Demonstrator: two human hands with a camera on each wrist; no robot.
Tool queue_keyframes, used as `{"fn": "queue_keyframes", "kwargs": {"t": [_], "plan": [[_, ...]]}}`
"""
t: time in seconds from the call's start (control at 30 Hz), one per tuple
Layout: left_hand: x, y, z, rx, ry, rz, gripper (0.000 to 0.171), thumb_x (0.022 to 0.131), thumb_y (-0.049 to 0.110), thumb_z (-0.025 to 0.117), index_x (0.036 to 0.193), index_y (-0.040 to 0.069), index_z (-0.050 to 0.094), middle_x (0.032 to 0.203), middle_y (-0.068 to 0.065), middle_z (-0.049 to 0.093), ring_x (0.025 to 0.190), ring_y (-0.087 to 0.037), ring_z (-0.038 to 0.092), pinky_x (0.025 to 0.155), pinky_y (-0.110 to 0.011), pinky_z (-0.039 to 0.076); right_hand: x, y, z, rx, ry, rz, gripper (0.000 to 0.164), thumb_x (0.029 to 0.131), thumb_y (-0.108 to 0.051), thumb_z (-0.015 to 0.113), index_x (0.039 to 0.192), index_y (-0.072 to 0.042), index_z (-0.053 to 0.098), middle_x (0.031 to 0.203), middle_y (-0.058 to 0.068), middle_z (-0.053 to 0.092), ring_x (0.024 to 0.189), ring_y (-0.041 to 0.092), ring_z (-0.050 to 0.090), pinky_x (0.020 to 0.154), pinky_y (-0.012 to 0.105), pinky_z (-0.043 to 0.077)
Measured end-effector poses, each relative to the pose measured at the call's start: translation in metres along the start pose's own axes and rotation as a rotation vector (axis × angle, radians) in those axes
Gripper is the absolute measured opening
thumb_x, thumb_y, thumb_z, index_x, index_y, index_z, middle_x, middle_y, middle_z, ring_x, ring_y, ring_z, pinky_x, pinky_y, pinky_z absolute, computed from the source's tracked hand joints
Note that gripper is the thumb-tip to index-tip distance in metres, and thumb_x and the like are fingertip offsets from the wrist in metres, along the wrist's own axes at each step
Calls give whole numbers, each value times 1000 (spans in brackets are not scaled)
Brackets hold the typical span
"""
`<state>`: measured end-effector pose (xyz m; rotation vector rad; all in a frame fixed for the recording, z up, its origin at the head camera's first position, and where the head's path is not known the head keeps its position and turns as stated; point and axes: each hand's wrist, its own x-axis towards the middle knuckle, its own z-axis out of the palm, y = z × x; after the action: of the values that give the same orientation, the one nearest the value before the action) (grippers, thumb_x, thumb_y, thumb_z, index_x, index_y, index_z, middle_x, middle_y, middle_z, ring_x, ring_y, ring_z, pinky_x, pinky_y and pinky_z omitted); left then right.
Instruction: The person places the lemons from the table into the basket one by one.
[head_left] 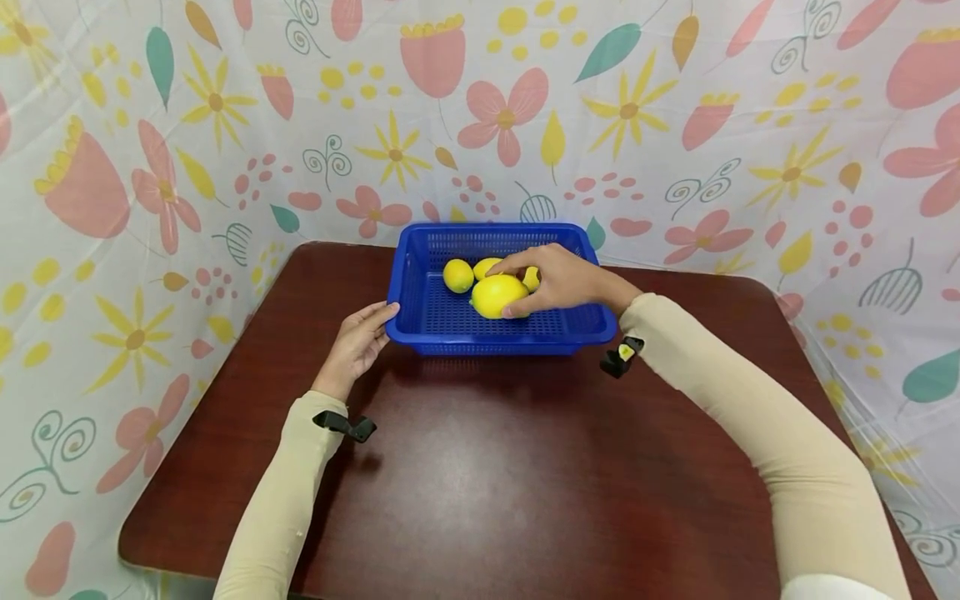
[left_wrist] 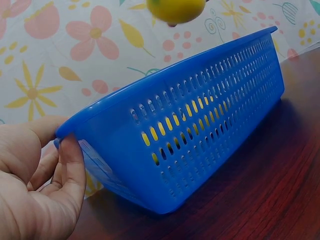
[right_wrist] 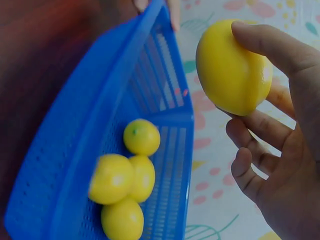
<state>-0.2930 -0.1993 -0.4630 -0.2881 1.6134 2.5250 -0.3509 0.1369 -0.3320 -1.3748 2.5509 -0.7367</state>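
Note:
A blue plastic basket with slotted walls stands toward the back of the table. My left hand pinches its left rim, thumb over the edge and fingers beneath, as the left wrist view shows closely. Between thumb and fingers, my right hand holds a yellow lemon above the basket. Below it, several more lemons lie grouped on the basket floor; in the head view the held lemon and right hand partly cover them. Through the slots in the left wrist view, yellow patches show.
The dark red-brown table extends in front of the basket and to both sides. Behind and beside it hangs a white cloth printed with flowers and leaves. Black straps sit on both sleeved wrists.

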Motion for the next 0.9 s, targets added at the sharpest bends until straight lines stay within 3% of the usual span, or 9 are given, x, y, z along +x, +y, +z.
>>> {"fn": "queue_keyframes", "kwargs": {"t": [0.17,0.43,0.9], "plan": [[2,-1,-1,-15,15,0,26,101,10,66,123,1,58,91,1,73,82,-9,69,77,-19,58,22,15,-4,10,-59,37,60,82,-44,86,135,-21,67,123,-6,71,99,15,62,88,43,55],[4,-2,-2,-8,26,3,19,101,9,66,119,4,61,94,0,73,83,-9,69,76,-20,58,48,37,-3,-4,-180,132,63,82,-39,87,138,-21,65,123,0,69,108,21,62,91,42,53],[4,-3,-2,-3,16,15,40,102,9,65,137,-6,52,96,-1,73,84,-9,69,77,-20,58,85,63,15,32,-276,202,67,80,-39,89,139,-19,64,138,8,63,124,31,57,104,51,48]]}}
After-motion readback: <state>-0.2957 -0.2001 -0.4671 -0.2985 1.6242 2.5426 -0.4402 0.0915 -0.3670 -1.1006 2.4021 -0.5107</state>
